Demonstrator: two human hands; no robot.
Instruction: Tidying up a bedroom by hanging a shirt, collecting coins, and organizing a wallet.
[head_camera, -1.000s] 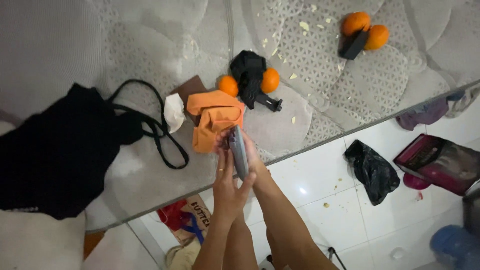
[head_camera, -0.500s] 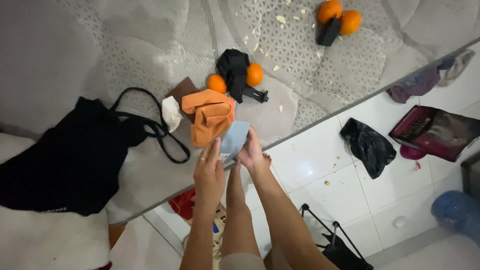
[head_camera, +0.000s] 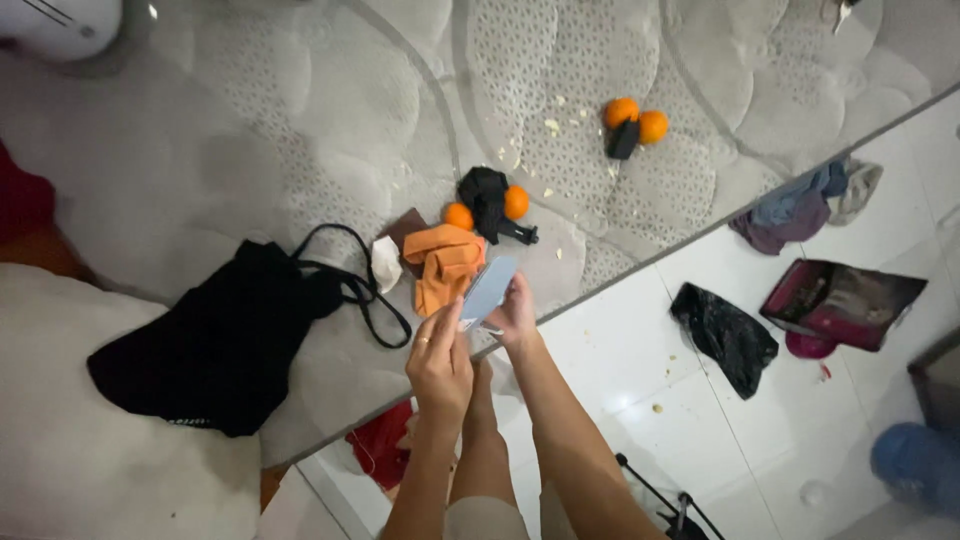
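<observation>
A flat pale blue piece (head_camera: 489, 289) is held up between both hands over the mattress edge (head_camera: 620, 275). My left hand (head_camera: 440, 358), with a ring on one finger, grips its lower left side. My right hand (head_camera: 516, 310) holds its right edge. Just beyond it lies a crumpled orange cloth (head_camera: 443, 264) on the grey quilted mattress (head_camera: 300, 120). A white wad (head_camera: 385, 263) and a brown flat thing (head_camera: 408, 226) lie beside the cloth.
A black tote bag (head_camera: 225, 335) with long straps lies to the left. Oranges (head_camera: 515, 202) flank a black object (head_camera: 485, 198); two more oranges (head_camera: 637, 120) sit farther back. On the white tiled floor lie a black plastic bag (head_camera: 725, 335), a dark red package (head_camera: 835, 300) and clothes (head_camera: 800, 205).
The camera has pulled back and tilted, showing more mattress and floor. The pale blue piece, seen edge-on a second ago, now faces flat between my hands.
</observation>
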